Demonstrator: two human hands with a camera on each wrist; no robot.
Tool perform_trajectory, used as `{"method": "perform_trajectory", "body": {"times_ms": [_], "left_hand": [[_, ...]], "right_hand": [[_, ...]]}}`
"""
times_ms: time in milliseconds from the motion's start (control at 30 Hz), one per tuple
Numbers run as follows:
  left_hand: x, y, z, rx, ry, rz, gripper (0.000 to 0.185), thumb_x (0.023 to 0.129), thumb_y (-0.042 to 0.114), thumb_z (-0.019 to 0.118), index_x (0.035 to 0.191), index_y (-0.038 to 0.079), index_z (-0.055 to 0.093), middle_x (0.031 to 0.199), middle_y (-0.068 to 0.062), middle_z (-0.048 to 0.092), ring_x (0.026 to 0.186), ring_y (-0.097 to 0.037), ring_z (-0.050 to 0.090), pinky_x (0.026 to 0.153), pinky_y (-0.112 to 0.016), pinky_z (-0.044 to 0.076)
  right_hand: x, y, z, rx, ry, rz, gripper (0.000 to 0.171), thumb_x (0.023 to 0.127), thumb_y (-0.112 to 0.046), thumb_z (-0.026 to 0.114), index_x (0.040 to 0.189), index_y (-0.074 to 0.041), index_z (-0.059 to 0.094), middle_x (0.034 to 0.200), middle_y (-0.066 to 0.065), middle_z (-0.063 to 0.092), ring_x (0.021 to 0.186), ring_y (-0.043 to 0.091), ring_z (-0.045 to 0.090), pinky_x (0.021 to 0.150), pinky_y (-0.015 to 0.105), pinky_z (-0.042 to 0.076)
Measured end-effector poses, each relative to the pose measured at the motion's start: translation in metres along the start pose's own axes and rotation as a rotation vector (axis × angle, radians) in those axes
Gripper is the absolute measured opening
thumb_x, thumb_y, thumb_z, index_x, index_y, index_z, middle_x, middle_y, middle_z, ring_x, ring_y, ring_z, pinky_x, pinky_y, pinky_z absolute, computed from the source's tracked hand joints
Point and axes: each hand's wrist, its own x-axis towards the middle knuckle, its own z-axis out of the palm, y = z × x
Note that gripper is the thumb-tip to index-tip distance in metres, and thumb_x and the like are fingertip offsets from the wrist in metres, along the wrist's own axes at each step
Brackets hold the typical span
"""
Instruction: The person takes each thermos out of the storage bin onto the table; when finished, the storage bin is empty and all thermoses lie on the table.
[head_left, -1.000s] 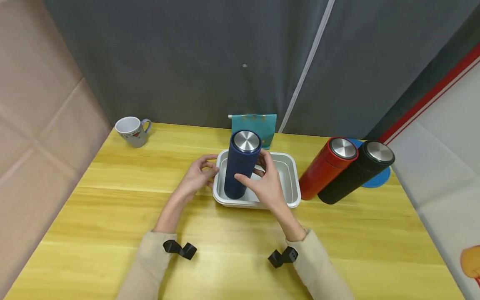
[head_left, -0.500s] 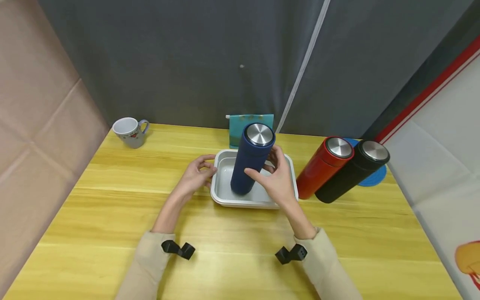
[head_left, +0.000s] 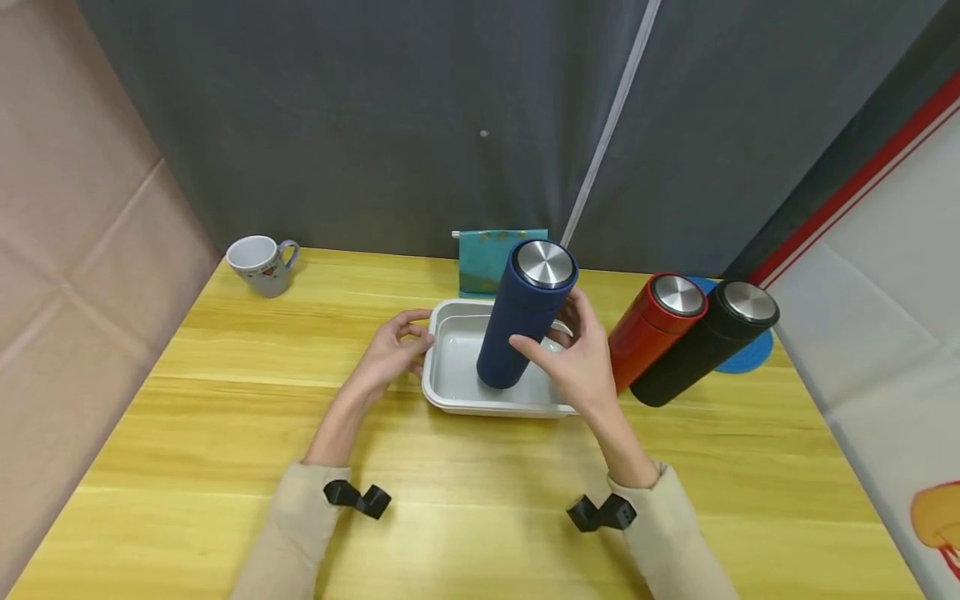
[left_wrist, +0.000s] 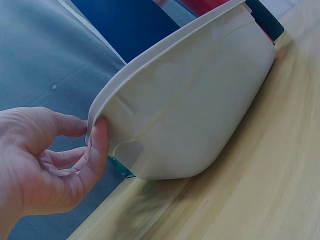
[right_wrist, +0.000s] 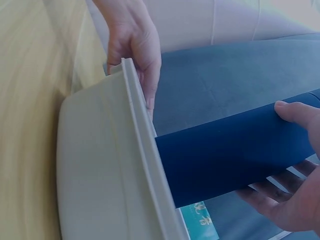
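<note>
A navy blue thermos (head_left: pixel 517 333) with a brushed steel lid leans slightly right over a white rectangular tray (head_left: pixel 459 358). My right hand (head_left: pixel 585 358) grips its side, thumb at the front and fingers behind, as the right wrist view also shows on the blue thermos (right_wrist: pixel 230 150). The thermos's lower end lies within the tray's rim. At the tray's left end my left hand (head_left: pixel 392 348) pinches the rim; in the left wrist view the thumb and fingers of the left hand (left_wrist: pixel 55 155) meet at the lip of the tray (left_wrist: pixel 175 110).
Close right of the tray stand a red thermos (head_left: pixel 645 333) and a black thermos (head_left: pixel 697 350), with a blue round thing (head_left: pixel 746 358) behind them. A teal bag (head_left: pixel 483 262) stands behind the tray. A white mug (head_left: pixel 262 265) sits at the back left, before a grey curtain (head_left: pixel 360 125).
The blue thermos has moved right and somewhat up along the tray in my right hand, leaning more to the right. My left hand has stayed at the tray's left rim.
</note>
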Motion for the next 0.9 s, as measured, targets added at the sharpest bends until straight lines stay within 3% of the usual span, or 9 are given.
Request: {"method": "perform_trajectory", "body": {"times_ms": [233,900], "left_hand": [[0.002,-0.001,0.0,0.002,0.001,0.006,0.043,0.096,0.007,0.059,0.137,0.007,0.046,0.111,-0.017,0.052,0.078,-0.023,0.062,0.058,-0.032,0.057],[0.006,-0.001,0.001,0.001,-0.009,0.0,0.043,0.096,0.006,0.058,0.137,0.007,0.046,0.11,-0.017,0.052,0.075,-0.022,0.062,0.056,-0.03,0.056]], "right_hand": [[0.003,-0.004,-0.004,-0.031,0.013,-0.006,0.073,0.075,-0.006,0.083,0.137,-0.007,0.046,0.125,0.006,0.058,0.108,0.019,0.058,0.088,0.03,0.053],[-0.018,-0.027,-0.039,-0.053,0.044,-0.103,0.072,0.07,0.01,0.081,0.134,-0.006,0.051,0.121,0.007,0.061,0.104,0.023,0.061,0.083,0.026,0.054]]}}
